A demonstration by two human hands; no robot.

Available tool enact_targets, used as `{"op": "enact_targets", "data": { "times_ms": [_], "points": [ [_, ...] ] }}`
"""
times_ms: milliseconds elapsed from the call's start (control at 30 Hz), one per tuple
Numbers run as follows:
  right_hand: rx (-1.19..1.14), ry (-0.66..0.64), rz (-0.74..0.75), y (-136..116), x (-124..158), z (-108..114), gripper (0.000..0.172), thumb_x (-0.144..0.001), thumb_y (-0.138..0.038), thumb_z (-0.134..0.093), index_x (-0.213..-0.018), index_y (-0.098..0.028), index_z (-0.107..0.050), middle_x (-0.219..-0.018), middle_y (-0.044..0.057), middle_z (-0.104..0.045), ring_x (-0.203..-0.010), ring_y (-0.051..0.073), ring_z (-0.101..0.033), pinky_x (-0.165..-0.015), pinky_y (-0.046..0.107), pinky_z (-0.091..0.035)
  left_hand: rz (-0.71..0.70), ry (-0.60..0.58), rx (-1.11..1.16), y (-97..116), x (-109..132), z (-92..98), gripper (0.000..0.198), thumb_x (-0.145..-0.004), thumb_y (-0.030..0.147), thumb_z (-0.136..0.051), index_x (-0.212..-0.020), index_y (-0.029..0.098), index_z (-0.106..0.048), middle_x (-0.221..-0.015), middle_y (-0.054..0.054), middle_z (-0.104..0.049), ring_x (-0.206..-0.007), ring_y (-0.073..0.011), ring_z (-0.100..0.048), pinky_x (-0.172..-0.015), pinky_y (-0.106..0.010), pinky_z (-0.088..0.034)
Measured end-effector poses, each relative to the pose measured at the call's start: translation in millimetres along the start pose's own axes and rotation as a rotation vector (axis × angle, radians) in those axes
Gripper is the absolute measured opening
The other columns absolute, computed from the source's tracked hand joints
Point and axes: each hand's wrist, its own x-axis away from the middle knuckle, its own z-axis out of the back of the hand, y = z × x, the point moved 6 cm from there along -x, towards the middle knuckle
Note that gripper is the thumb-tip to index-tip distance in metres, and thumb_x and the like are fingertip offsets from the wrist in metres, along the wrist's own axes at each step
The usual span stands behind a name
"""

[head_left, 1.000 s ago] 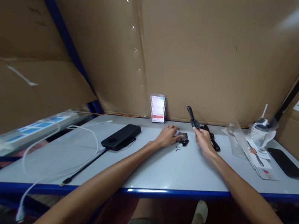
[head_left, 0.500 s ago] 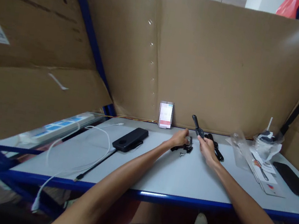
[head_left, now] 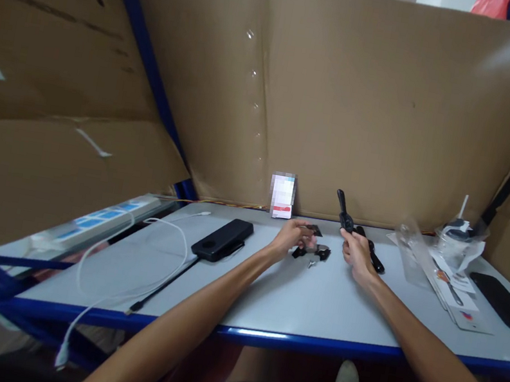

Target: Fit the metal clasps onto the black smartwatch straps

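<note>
My left hand point(head_left: 290, 236) is closed in a pinch on a small dark flat piece point(head_left: 313, 230), lifted just above the grey table point(head_left: 305, 297). Below it lie a small black and metal part point(head_left: 320, 252) and a tiny screw-like bit point(head_left: 310, 264). My right hand point(head_left: 356, 252) grips a slim black tool point(head_left: 343, 211) that points up and back toward the cardboard wall. A second black elongated piece point(head_left: 374, 255) lies on the table just right of that hand.
A black power bank point(head_left: 222, 238) with a black cable and a white cable point(head_left: 136, 256) lies to the left. A small card point(head_left: 282, 194) leans on the cardboard wall. At right are clear plastic wrapping point(head_left: 414, 250), leaflets point(head_left: 459, 300), a cup point(head_left: 454, 241) and a black phone point(head_left: 505, 303).
My left hand went from resting on the small part to pinching a dark flat piece and lifting it. My right hand drew slightly right with the black tool. The camera tilted up.
</note>
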Motion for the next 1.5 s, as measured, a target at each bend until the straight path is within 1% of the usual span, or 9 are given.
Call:
{"op": "enact_targets", "data": {
  "times_ms": [133,400,600,767,1000,1067,1200,1367,1500],
  "points": [
    [0.046,0.022,0.019,1.3,0.3,1.5,0.046,-0.069,-0.051,-0.072,-0.068,-0.024,-0.036,-0.047,-0.011,-0.028,-0.04,0.005,-0.02,-0.037,0.021,-0.011,0.068,-0.142,0.296,6.0,11.6,-17.2,0.017,-0.08,0.027,-0.063,-0.089,0.012,-0.062,-0.105,-0.017,-0.071,-0.089,-0.0232,-0.072,-0.069,-0.028,-0.055],
    [0.066,0.109,0.148,-11.0,3.3,8.6,0.052,-0.074,-0.066,-0.062,-0.063,-0.024,-0.035,-0.048,-0.009,-0.029,-0.041,0.007,-0.024,-0.038,0.023,-0.015,0.052,-0.008,0.244,5.3,12.0,-16.6,0.029,-0.072,0.01,-0.068,-0.097,0.013,-0.052,-0.082,-0.007,-0.066,-0.066,-0.0181,-0.07,-0.054,-0.024,-0.051],
    [0.146,0.046,0.139,-11.7,6.9,2.8,0.043,-0.068,-0.051,-0.073,-0.064,-0.023,-0.041,-0.046,-0.01,-0.029,-0.041,0.007,-0.022,-0.04,0.024,-0.015,0.032,-0.21,0.14,4.0,13.7,-31.8,0.022,-0.063,0.015,-0.075,-0.078,0.012,-0.059,-0.07,-0.003,-0.061,-0.056,-0.0089,-0.057,-0.046,-0.019,-0.035],
    [0.198,-0.006,0.128,-10.2,11.2,-4.4,0.032,-0.066,-0.042,-0.071,-0.065,-0.021,-0.047,-0.045,-0.01,-0.031,-0.041,0.007,-0.023,-0.041,0.024,-0.014,0.022,-0.273,0.074,-1.6,11.4,-36.2,0.019,-0.059,0.019,-0.08,-0.064,0.011,-0.063,-0.06,0.0,-0.057,-0.048,-0.0042,-0.04,-0.045,-0.021,-0.025],
    [0.124,-0.041,0.085,-5.3,11.3,-7.7,0.029,-0.065,-0.039,-0.069,-0.066,-0.021,-0.046,-0.046,-0.01,-0.029,-0.041,0.006,-0.022,-0.042,0.024,-0.014,-0.002,-0.119,0.275,-3.4,5.0,-27.1,0.02,-0.061,0.015,-0.08,-0.071,0.011,-0.063,-0.065,-0.002,-0.06,-0.058,-0.0075,-0.053,-0.056,-0.021,-0.042],
    [0.1,-0.019,0.092,-4.2,10.3,-5.9,0.029,-0.066,-0.04,-0.068,-0.067,-0.022,-0.045,-0.047,-0.01,-0.029,-0.042,0.006,-0.022,-0.042,0.023,-0.014,0.024,-0.138,0.275,-6.8,6.2,-30.4,0.02,-0.065,0.02,-0.08,-0.073,0.011,-0.063,-0.069,-0.004,-0.063,-0.061,-0.0088,-0.056,-0.059,-0.022,-0.045],
    [0.153,0.024,0.146,-7.1,8.8,-1.3,0.029,-0.067,-0.042,-0.067,-0.067,-0.022,-0.046,-0.046,-0.01,-0.031,-0.042,0.007,-0.024,-0.042,0.023,-0.016,0.033,-0.216,0.178,-10.8,9.1,-38.2,0.028,-0.075,0.035,-0.075,-0.071,0.011,-0.062,-0.072,-0.008,-0.067,-0.061,-0.0102,-0.058,-0.057,-0.022,-0.045],
    [0.181,-0.065,0.116,-6.8,13.1,-10.3,0.033,-0.067,-0.044,-0.07,-0.065,-0.021,-0.046,-0.046,-0.01,-0.031,-0.042,0.007,-0.025,-0.041,0.023,-0.017,-0.074,-0.116,0.207,-2.6,8.6,-30.9,0.033,-0.072,0.039,-0.077,-0.07,0.012,-0.06,-0.068,-0.005,-0.065,-0.06,-0.0097,-0.059,-0.056,-0.02,-0.043],
    [0.209,-0.125,0.079,1.6,15.4,-18.7,0.034,-0.071,-0.05,-0.069,-0.068,-0.021,-0.051,-0.047,-0.008,-0.034,-0.042,0.008,-0.027,-0.041,0.023,-0.018,-0.092,-0.155,0.213,-1.6,10.7,-34.6,0.035,-0.071,0.042,-0.077,-0.07,0.012,-0.06,-0.065,-0.003,-0.061,-0.06,-0.01,-0.057,-0.057,-0.021,-0.043]
  ]
}}
